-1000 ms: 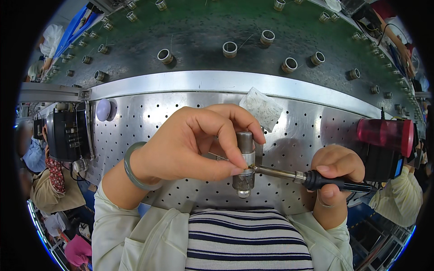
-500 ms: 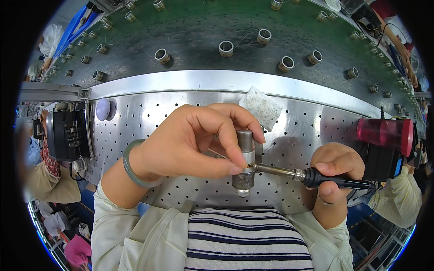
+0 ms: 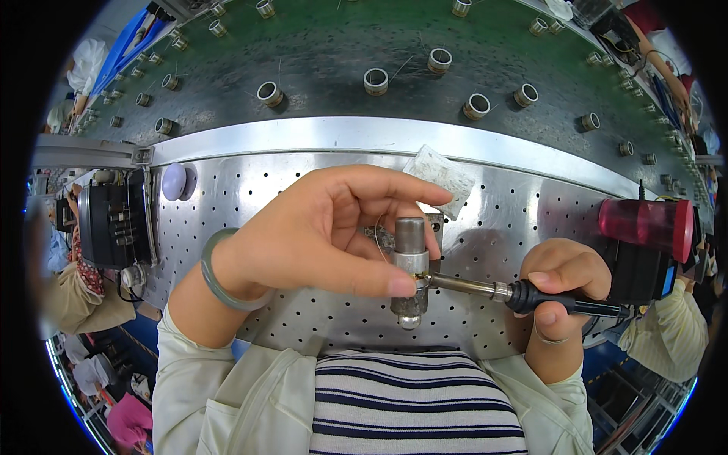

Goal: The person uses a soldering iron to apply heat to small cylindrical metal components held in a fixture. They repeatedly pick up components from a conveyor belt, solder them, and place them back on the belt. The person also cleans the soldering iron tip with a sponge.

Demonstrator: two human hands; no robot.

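r hand (image 3: pixel 567 274) gripping 1 soldering iron (image 3: pixel 522 297); l hand (image 3: pixel 303 239) thumb on 1 metal cyl (image 3: pixel 410 263), can't tell grip.

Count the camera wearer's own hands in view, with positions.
2: left hand, left of center, beside the metal cylinder; right hand, at right, gripping the black-handled tool. Neither is fully hidden; the cylinder covers a little of the left.

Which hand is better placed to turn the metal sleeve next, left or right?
Probably the left hand: its fingers are already at the metal sleeve. The right hand is occupied gripping the black-handled tool.
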